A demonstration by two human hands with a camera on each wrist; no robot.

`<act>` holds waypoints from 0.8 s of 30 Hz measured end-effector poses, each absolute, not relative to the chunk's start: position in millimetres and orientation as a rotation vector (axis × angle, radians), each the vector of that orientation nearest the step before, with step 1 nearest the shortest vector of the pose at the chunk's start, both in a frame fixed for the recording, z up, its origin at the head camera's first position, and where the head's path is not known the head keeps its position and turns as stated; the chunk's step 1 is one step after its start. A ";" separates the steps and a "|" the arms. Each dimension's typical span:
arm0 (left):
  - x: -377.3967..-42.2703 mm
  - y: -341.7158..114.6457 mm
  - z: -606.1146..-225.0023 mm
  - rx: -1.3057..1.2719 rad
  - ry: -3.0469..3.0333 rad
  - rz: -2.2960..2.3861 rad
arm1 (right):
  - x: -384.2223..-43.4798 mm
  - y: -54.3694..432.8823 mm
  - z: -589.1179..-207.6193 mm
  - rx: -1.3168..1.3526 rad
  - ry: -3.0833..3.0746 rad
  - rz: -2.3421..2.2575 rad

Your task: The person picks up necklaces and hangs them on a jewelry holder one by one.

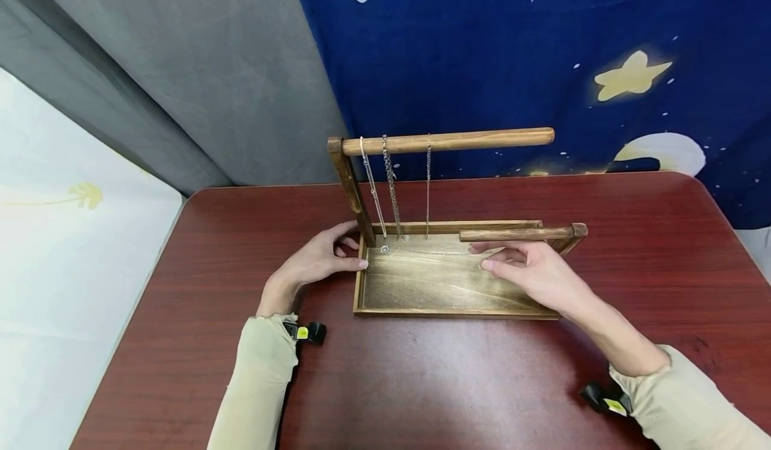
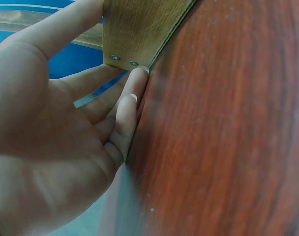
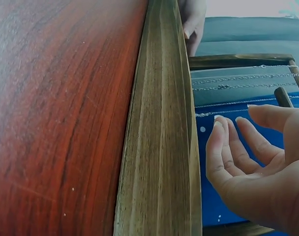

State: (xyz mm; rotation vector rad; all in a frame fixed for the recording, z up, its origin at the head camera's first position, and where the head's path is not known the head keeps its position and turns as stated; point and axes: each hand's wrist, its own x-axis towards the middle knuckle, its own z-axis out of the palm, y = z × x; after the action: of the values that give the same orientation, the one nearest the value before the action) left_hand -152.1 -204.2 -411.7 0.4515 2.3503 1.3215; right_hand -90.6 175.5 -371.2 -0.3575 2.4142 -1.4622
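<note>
My left hand (image 1: 322, 256) holds the left end of a wooden jewelry stand (image 1: 458, 314). Its thumb lies on the end rim; its other fingertips are at the back corner, as the left wrist view shows. Three necklaces hang from the stand's tall rod: a pale one (image 1: 371, 189), a thicker chain (image 1: 391, 189) and a thin chain (image 1: 428, 185). My right hand (image 1: 533, 269) is over the tray, its fingers loosely bent below the short rod (image 1: 512, 234), thumb and index finger apart. In the right wrist view a fine chain (image 3: 223, 112) passes close to those fingertips.
The stand rests on a reddish-brown table (image 1: 446, 376). Behind it hang a grey curtain (image 1: 199, 68) and a blue cloth (image 1: 470, 48) with stars. The short rod's post (image 1: 575, 236) rises at the tray's right end, and a white cloth (image 1: 66, 249) lies left of the table.
</note>
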 end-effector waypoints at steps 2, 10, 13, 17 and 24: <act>-152.2 -204.3 -411.8 0.443 2.344 1.330 | -91.6 174.0 -371.3 -0.366 2.430 -1.446; -151.7 -204.0 -410.7 0.430 2.347 1.333 | -94.8 171.5 -368.5 -0.274 2.560 -1.246; -151.6 -203.6 -410.5 0.432 2.347 1.329 | -96.0 170.6 -369.1 -0.235 2.576 -1.194; -151.8 -203.6 -410.3 0.435 2.345 1.327 | -97.9 169.8 -371.1 -0.231 2.600 -1.142; -153.4 -203.9 -412.4 0.452 2.357 1.327 | -101.7 170.2 -373.8 -0.250 2.625 -1.127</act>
State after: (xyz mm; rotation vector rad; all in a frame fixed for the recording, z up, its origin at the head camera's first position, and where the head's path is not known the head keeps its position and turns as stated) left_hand -153.4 -203.9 -412.4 0.4519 2.3568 1.3269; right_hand -101.7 170.2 -373.8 -0.2496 2.6248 -1.1269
